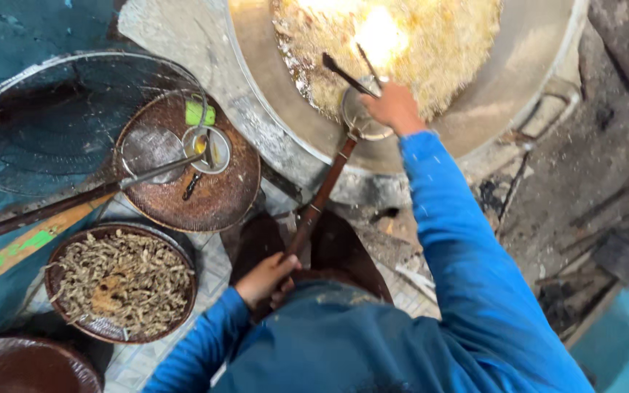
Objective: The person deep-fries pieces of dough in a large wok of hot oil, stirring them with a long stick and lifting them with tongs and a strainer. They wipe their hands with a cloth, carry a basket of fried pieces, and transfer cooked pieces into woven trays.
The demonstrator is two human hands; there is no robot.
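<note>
A huge metal wok [525,58] holds bubbling oil full of frying pale strands [431,44]. My left hand [267,280] grips the long brown wooden handle [322,196] of a round metal ladle [362,116] that rests on the wok's near rim. Over that ladle, my right hand [394,108] is closed on a thin dark stick-like tool [347,76] that points into the oil. Both arms wear blue sleeves.
Left of the wok, a brown round sieve [212,196] carries a small metal cup and a green item. A dark wire skimmer [60,124] lies beyond it. A round tray of fried brownish sticks [121,284] sits at lower left, with a brown lid [27,367] below.
</note>
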